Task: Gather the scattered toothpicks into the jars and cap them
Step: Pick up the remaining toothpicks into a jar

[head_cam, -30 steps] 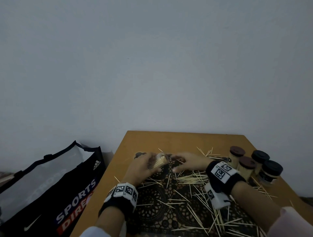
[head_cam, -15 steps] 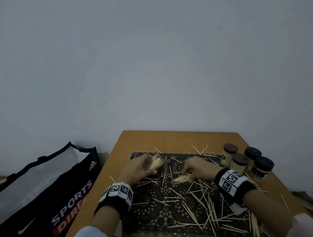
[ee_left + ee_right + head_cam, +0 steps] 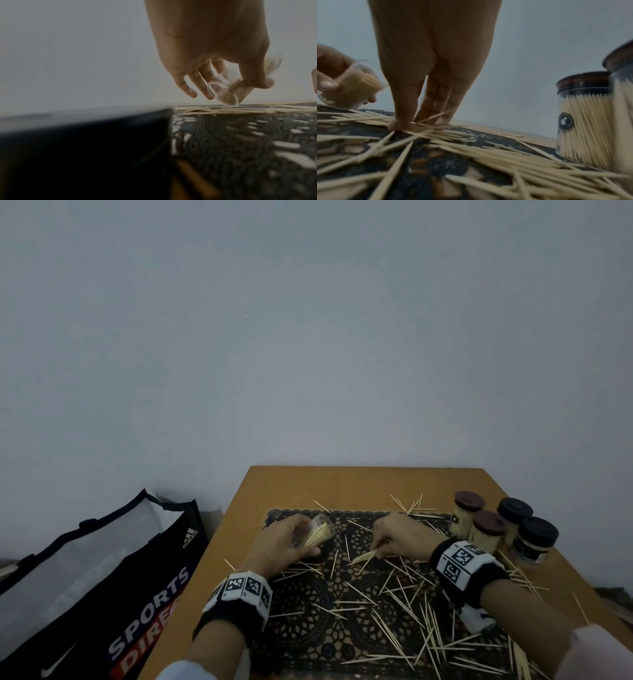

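One black bag [image 3: 102, 594] beside the table [image 3: 359, 484] reads "SPORTS DIRE", with Adidas and Nike logos.

A wooden table [image 3: 308, 484] stands against a plain pale grey wall [image 3: 308, 337]. A black lace-patterned mat [image 3: 308, 621] covers the table's middle, directly beneath the fingertips, its scalloped far edge lying just beyond them. Well to the left of the fingers, beside the table, sits a dark carrier bag [image 3: 102, 594] with a translucent panel, an Adidas mark, a Nike swoosh and lettering that reads "SPORTS" with "DIRE" below it.
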`<state>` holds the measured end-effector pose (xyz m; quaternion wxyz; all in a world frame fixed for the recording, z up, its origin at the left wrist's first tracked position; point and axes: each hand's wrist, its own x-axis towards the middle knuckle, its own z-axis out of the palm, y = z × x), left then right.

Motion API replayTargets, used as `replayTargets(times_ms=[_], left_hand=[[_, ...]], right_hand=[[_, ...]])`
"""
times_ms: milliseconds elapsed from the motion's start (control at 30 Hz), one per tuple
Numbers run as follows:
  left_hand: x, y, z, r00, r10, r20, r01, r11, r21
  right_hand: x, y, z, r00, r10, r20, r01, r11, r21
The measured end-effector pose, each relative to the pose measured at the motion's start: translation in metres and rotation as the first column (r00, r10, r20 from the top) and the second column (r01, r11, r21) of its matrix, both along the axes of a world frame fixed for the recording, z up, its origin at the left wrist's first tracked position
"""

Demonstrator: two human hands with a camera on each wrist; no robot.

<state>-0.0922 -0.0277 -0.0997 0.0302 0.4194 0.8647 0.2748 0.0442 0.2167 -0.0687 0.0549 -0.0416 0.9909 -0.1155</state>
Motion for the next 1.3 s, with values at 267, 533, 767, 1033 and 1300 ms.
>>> replayTargets(times_ms=[267, 533, 767, 1033, 1300], left_hand=[[0.002, 0.0, 0.002, 1.0, -0.008, 0.024, 0.009, 1.0, -0.023], [0.001, 0.001, 0.002, 0.999, -0.021, 0.047, 0.023, 0.999, -0.034], [-0.002, 0.001, -0.002, 0.998, -0.027, 0.062, 0.028, 0.999, -0.03], [-0.003, 0.003, -0.004, 0.996, -0.057, 0.075, 0.057, 0.998, 0.003], [-0.001, 0.004, -0.003, 0.998, -0.058, 0.033, 0.057, 0.998, 0.027]], right_hand=[[-0.002, -0.004, -0.001, 1.0, 0.009, 0.011, -0.01, 0.997, 0.076], [-0.004, -0.002, 0.003, 0.994, 0.024, -0.106, -0.005, 0.985, 0.172], [-0.017, -0.01, 0.019, 0.985, -0.072, -0.156, 0.043, 0.982, -0.183], [-0.038, -0.042, 0.041, 0.983, 0.062, -0.173, -0.037, 0.989, 0.144], [-0.053, -0.067, 0.058, 0.989, -0.033, -0.145, 0.008, 0.985, -0.171]])
